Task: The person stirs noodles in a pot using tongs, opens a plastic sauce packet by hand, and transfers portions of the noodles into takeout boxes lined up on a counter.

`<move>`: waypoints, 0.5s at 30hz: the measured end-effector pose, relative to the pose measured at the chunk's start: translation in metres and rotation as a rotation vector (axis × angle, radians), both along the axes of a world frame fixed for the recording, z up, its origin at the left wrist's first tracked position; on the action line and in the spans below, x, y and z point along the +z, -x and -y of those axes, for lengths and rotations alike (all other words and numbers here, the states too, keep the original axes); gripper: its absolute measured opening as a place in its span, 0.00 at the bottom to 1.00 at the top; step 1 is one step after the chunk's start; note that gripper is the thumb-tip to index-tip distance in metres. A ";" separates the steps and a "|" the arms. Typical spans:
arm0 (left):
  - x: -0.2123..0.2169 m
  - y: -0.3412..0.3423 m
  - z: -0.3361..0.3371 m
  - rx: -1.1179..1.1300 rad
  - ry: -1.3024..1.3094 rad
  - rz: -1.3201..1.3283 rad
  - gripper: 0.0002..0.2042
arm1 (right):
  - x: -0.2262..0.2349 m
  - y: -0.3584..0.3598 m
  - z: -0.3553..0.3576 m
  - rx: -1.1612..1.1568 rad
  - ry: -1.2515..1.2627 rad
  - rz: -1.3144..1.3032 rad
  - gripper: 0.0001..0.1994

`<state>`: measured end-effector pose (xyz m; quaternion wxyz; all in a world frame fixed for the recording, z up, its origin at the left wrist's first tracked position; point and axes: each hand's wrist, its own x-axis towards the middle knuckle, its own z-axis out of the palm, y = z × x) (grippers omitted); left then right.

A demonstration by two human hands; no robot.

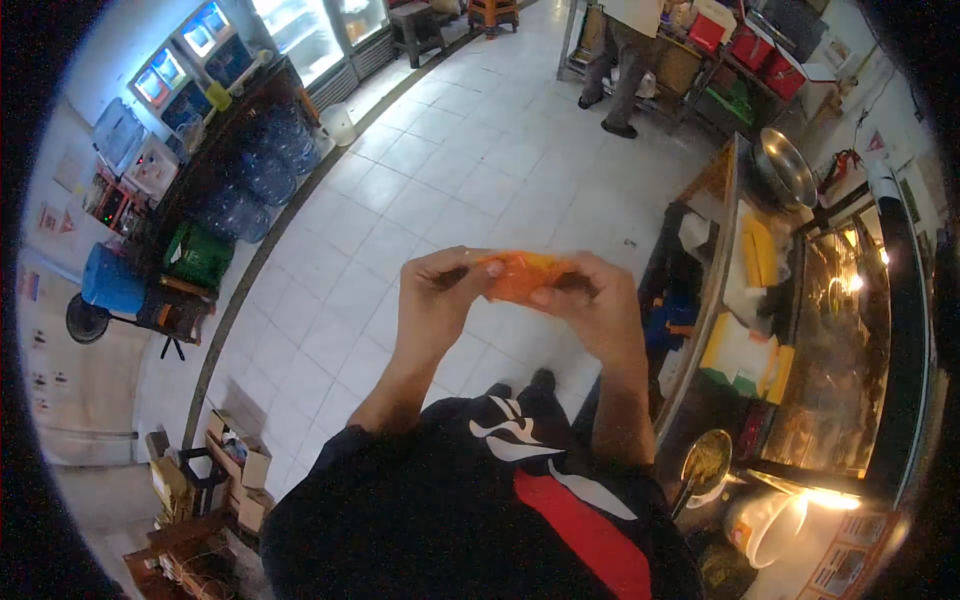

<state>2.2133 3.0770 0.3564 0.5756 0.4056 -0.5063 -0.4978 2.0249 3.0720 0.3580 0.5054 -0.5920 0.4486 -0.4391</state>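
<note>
An orange, shiny plastic-looking packet [522, 277] is stretched between my two hands at chest height, above the tiled floor. My left hand [447, 283] pinches its left end, thumb on the near face. At the other end my right hand [596, 295] grips it the same way, fingers curled behind. What the packet contains cannot be made out.
To the right runs a counter with yellow-and-white packs [742, 357], a lit glass case [835, 350], a metal bowl [785, 168] and a white bucket [768, 528]. Water jugs [265, 175] line the left. Ahead stands another person [622, 60]. Cardboard boxes [240, 455] lie lower left.
</note>
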 end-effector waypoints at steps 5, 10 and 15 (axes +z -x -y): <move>-0.017 0.017 0.057 0.101 -0.106 -0.037 0.07 | -0.022 0.019 0.060 0.000 0.005 -0.038 0.16; -0.024 0.057 0.132 0.271 -0.108 0.019 0.07 | -0.042 0.039 0.135 -0.080 0.082 0.209 0.15; -0.026 0.085 0.226 0.327 -0.094 -0.021 0.07 | -0.030 0.063 0.233 0.039 -0.048 0.052 0.13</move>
